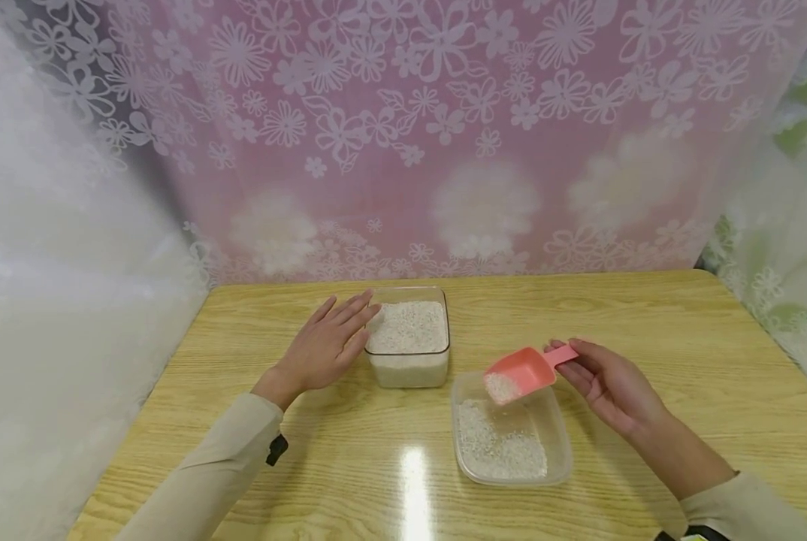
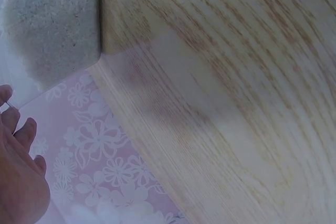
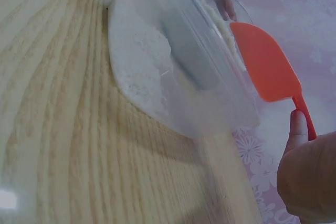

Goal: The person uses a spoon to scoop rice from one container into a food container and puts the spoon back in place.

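My right hand (image 1: 616,387) pinches the handle of a coral-pink scoop (image 1: 528,370), which has some rice (image 1: 501,388) at its front lip. The scoop is over a clear, shallow plastic tub (image 1: 564,451), tilted toward its inside. Loose rice (image 1: 505,449) covers part of the tub's floor. My left hand (image 1: 325,347) has its fingers extended against the left side and rim of a deeper clear container (image 1: 410,370), nearly full of rice. In the right wrist view the scoop's underside (image 3: 268,66) shows beside the tub's wall (image 3: 226,103).
Both containers stand on a wood-grain table (image 1: 349,466), the deeper one farther back and to the left. A pink floral curtain (image 1: 390,165) hangs behind the table's far edge. Pale curtains (image 1: 58,300) hang at both sides.
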`<state>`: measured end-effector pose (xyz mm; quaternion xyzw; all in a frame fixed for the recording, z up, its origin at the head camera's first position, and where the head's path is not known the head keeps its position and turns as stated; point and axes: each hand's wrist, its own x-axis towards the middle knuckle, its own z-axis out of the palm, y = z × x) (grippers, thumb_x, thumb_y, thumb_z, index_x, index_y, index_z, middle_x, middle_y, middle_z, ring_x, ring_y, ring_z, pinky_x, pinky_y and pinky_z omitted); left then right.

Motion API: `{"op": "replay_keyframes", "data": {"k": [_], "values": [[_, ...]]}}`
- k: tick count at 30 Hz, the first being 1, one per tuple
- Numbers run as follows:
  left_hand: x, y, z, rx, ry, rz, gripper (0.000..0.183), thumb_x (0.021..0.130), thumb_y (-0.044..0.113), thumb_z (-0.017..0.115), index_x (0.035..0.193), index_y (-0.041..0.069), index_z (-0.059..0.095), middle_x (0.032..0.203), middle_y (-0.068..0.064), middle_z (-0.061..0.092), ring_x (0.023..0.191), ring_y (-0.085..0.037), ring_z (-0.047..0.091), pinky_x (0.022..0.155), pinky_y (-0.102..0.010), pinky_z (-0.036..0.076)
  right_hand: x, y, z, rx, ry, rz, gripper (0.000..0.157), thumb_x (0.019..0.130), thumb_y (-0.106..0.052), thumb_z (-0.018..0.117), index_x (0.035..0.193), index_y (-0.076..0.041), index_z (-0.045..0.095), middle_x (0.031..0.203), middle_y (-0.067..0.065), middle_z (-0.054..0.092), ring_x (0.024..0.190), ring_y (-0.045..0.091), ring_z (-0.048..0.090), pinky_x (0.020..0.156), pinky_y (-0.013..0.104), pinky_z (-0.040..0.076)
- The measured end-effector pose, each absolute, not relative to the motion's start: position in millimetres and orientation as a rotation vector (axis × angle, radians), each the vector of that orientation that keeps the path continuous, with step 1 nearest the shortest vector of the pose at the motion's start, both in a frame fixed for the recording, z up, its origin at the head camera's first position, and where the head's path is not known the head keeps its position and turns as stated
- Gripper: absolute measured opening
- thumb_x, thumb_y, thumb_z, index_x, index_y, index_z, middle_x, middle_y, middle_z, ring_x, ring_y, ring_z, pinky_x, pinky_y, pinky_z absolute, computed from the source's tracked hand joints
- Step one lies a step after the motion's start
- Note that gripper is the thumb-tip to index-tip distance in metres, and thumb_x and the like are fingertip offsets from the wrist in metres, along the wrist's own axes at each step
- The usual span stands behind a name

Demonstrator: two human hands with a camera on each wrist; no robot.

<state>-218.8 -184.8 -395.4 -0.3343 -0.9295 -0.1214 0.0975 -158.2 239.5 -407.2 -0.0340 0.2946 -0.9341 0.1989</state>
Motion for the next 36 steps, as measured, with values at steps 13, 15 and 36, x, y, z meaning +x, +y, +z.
{"op": "replay_keyframes", "data": {"k": [13, 15, 36], "values": [[-218, -185, -396, -0.979, -2.759, -0.374, 0.048, 0.105, 0.035, 0.031, 0.150, 0.018, 0.034, 0.157, 0.001, 0.020, 0.142, -0.013, 0.018, 0.116, -0.045, 0.008, -147, 236, -408, -0.113, 0.954, -2.623, 0.029, 0.103, -0.001, 0.036, 0.108, 0.010, 0.063, 0.111, 0.023, 0.065, 0.107, 0.028, 0.062, 0.092, 0.032, 0.047], [-218, -185, -395, -0.977, -2.757, -0.381, 0.048, 0.105, 0.035, 0.030, 0.150, 0.018, 0.035, 0.157, 0.001, 0.021, 0.142, -0.013, 0.018, 0.116, -0.045, 0.008, -145, 236, -407, -0.111, 0.967, -2.633, 0.029, 0.103, -0.001, 0.036, 0.108, 0.009, 0.062, 0.112, 0.023, 0.065, 0.108, 0.028, 0.062, 0.093, 0.032, 0.046], [-220, -184, -397, -0.980, -2.763, -0.380, 0.048, 0.105, 0.032, 0.034, 0.150, 0.018, 0.034, 0.157, -0.001, 0.021, 0.142, -0.013, 0.017, 0.116, -0.043, 0.006, -134, 227, -397, -0.083, 1.262, -2.695, 0.010, 0.100, 0.001, 0.046, 0.098, 0.005, 0.055, 0.105, 0.022, 0.068, 0.101, 0.029, 0.065, 0.087, 0.033, 0.050]]}}
